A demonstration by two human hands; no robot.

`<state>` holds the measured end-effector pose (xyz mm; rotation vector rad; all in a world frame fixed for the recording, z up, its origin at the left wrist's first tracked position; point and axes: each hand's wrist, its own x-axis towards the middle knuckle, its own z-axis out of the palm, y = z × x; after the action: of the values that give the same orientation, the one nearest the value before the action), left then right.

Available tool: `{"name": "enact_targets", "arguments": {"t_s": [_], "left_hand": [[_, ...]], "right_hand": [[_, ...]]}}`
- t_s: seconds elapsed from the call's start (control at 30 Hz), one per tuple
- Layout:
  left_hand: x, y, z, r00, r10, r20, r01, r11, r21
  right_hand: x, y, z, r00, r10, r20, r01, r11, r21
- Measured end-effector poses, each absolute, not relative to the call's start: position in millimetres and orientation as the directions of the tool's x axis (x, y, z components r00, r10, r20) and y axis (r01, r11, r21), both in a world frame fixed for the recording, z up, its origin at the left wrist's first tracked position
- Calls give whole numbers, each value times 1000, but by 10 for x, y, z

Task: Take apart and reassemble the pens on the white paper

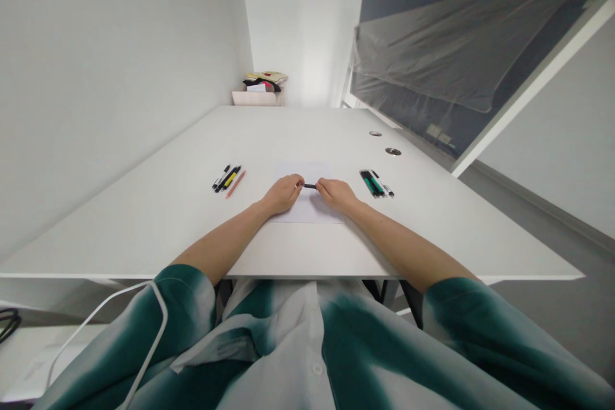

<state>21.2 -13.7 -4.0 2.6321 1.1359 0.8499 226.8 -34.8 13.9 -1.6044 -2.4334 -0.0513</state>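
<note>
A dark, slim pen [310,186] lies crosswise between my two hands, over a white sheet of paper [307,213]. My left hand [284,193] pinches its left end. Its right end is closed in the fingers of my right hand [337,194]. Both ends of the pen are hidden by the fingers. To the left of the paper several pens [225,179] lie in a group, one with a yellow part, beside a pinkish pencil [236,184]. Right of my right hand is another group of pens [376,184], some with green parts.
The white table [168,237] meets a wall on the left. At its far end stands a light box [257,97] topped with cloth items. Two round inserts [393,151] are set near the right edge. A dark panel under plastic film [432,45] leans in from the right.
</note>
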Motion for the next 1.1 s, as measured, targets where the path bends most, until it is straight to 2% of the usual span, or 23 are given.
{"name": "enact_targets", "arguments": {"t_s": [0.23,0.4,0.77,0.93,1.1], "left_hand": [[199,-107,-33,511,750,420,668,-654,356],[193,-113,-15,499,770,398,685,-632,363],[213,-117,1,509,772,382,719,-625,305],[198,-132,-7,506,750,426,657,-655,374],[186,-139,-20,529,716,456,625,-692,362]], "right_hand": [[2304,-293,72,-467,826,314,834,530,-155],[2310,-283,48,-477,801,363,810,560,-173],[2306,-285,38,-435,832,344,827,521,-214],[2312,-276,31,-412,851,326,842,492,-220],[2317,-274,24,-407,850,335,837,494,-234]]}}
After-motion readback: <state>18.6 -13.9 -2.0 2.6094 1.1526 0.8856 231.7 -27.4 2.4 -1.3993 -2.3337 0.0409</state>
